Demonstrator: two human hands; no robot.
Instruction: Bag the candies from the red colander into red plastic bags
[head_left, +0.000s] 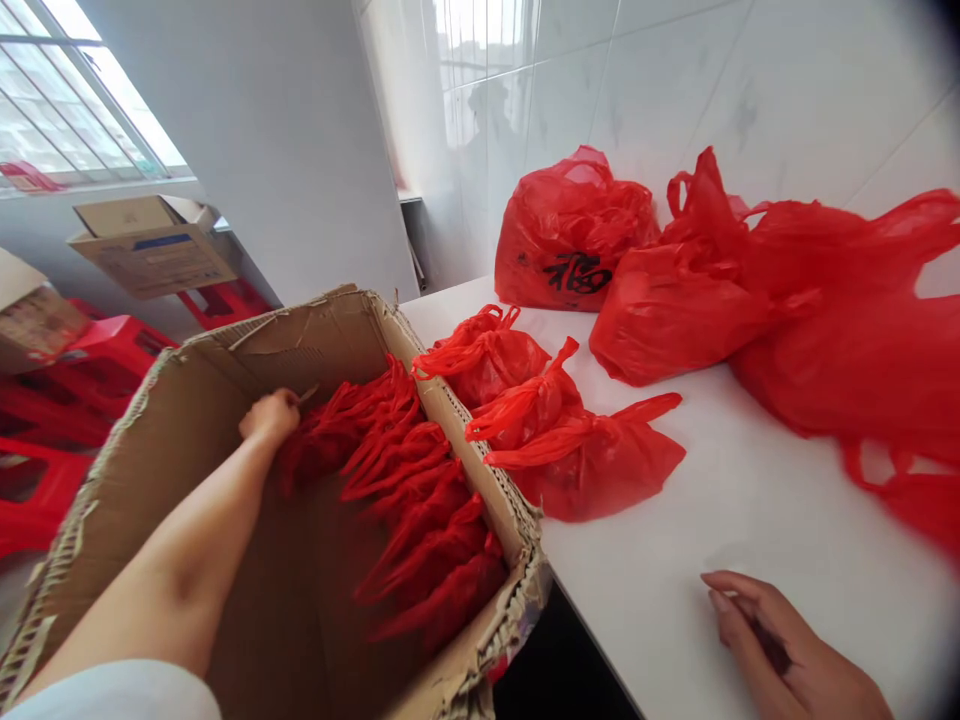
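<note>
My left hand (271, 416) reaches down into a large open cardboard box (300, 345). Its fingers look closed on a red plastic bag (304, 455) at the end of a row of tied red bags (424, 500) along the box's right wall; the grip itself is partly hidden. Over the white table, my right hand (791, 645) is loosely curled, with a small gap between thumb and forefinger and nothing visible in it. Closest to it are several small tied red bags (600, 465) beside the box's torn rim.
Larger red bags stand against the tiled wall, one (574, 235) printed with a black character. More red bags (862, 330) fill the right side of the white table (645, 560). At left are red plastic stools (112, 365) and cardboard boxes (161, 250) below a barred window.
</note>
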